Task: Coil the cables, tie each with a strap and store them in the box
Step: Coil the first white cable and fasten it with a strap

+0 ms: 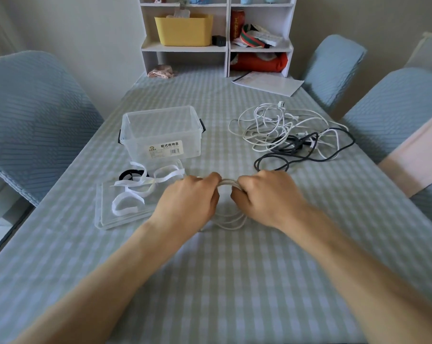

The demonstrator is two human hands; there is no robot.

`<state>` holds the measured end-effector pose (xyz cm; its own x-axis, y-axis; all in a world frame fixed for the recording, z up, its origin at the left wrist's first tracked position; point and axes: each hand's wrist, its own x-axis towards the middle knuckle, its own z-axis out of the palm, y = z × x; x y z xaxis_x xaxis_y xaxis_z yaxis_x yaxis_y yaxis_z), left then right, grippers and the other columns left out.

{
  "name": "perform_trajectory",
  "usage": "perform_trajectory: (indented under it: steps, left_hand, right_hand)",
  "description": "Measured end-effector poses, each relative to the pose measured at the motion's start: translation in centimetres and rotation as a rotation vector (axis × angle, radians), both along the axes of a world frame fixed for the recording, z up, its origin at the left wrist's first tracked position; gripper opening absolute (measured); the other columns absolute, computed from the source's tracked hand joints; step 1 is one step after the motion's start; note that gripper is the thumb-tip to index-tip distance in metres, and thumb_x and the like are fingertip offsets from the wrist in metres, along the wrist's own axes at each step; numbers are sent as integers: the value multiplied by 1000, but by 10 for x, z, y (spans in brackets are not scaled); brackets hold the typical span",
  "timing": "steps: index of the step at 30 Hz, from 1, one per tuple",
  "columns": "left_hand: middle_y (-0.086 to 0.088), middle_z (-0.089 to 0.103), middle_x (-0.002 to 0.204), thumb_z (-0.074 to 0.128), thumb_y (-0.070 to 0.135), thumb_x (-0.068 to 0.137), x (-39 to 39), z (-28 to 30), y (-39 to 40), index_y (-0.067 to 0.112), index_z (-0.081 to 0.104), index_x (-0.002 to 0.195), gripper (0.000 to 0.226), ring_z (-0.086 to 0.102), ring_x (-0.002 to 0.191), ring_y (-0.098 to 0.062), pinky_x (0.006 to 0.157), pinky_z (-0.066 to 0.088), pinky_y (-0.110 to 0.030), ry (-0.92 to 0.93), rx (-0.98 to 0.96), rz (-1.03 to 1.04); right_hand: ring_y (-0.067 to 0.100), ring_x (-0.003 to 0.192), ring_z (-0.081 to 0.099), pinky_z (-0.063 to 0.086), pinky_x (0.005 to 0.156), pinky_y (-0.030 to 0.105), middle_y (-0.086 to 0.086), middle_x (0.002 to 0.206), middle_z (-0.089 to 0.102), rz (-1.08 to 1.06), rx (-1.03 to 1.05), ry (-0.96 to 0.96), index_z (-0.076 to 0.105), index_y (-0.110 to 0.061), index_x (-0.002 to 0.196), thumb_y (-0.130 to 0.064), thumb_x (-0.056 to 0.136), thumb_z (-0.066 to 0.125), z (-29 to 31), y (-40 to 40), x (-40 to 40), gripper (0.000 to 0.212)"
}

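While both bare forearms reach forward over the pale blue-and-white checked tablecloth (234,281), the hands meet near the table's middle. At far left a blue fabric-covered chair (33,120) stands against the table's edge. Next comes the flat clear plastic lid (105,214), lying on the cloth with a loose heap of white hook-and-loop straps (135,192) on it and one black strap (130,174) at the heap's far side. Behind the lid stands the clear plastic storage box (160,132) with a paper label, open at the top and near the straps.

The left hand (192,202) is knuckles-up, wrist straight, its fingers curled down round the left side of a small coil of white cable (228,182) — a firm grasp, not a loose touch. The right hand (262,194) mirrors it, fingers clenched on the coil's right side, so the two hands sit just beside each other with the upper arc of the coil bridging them. Lower loops of the coil hang beneath the hands toward the cloth.

Farther right and beyond the hands lies a tangle of loose white cables (272,125), with a black cable (304,150) looped through its near side — well apart from the box. Bare cloth lies between the hands and the near table edge.
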<state>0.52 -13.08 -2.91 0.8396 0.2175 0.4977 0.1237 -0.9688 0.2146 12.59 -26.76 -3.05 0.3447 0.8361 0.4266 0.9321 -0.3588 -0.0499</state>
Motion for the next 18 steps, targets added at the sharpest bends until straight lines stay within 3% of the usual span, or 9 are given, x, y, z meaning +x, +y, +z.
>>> perform_trajectory:
  steps: [3,5,7,9,12,13,15,16,18]
  left_hand:
    - [-6,53,49,62,4,79,1,6,-2,9,66,80,7,54,47,-36,41,34,-31,73,-32,-3]
    - [6,56,50,56,9,85,1,15,0,17,71,84,18,62,55,-23,47,45,-32,182,-236,51]
    - [13,56,46,53,9,87,2,21,3,22,73,89,24,58,43,-8,46,51,-29,223,-412,95]
    - [10,57,50,52,6,85,6,22,3,22,73,97,28,54,34,-6,41,48,-26,161,-449,147]
    - [7,61,59,51,5,85,11,24,-1,21,72,102,32,56,35,-8,35,40,-18,182,-530,191]
    - [7,63,66,51,7,86,10,26,-4,23,72,100,30,60,43,-9,36,41,-19,237,-515,188]
    - [3,68,84,50,14,89,10,29,-12,26,71,98,27,68,76,-20,51,44,-24,357,-353,186]
    - [1,69,92,48,18,92,10,29,-17,27,70,102,26,66,88,-25,60,43,-27,395,-239,184]
    - [-3,67,99,45,24,95,9,25,-27,27,63,108,23,64,94,-30,66,39,-30,452,-47,169]
  right_hand:
    - [33,45,55,22,50,27,8,50,56,-11,-40,-22,33,-23,61,-44,83,30,1,-12,5,31]
    - [35,53,58,25,52,29,8,57,61,14,-44,18,35,-23,63,-45,83,28,3,-16,5,31]
    - [35,50,57,26,50,28,8,56,60,46,-20,52,33,-23,64,-41,84,35,2,-15,-5,27]
    - [36,50,56,27,49,29,10,57,60,56,-14,96,32,-22,65,-36,85,42,-1,-12,-21,26]
    - [41,65,60,29,56,33,15,70,64,46,-49,207,45,-18,70,-34,92,43,0,-15,-31,27]
    - [41,75,62,30,59,34,15,79,67,-5,-75,199,50,-18,75,-35,96,42,4,-18,-25,28]
    - [39,86,61,29,63,35,12,85,67,-102,-93,189,47,-20,75,-38,97,41,13,-21,-8,29]
    - [37,84,59,29,64,35,9,81,64,-136,-93,199,42,-18,71,-38,96,42,17,-22,1,31]
    - [31,77,49,29,64,35,1,71,51,-173,-103,223,36,-17,65,-37,93,46,22,-21,12,35]
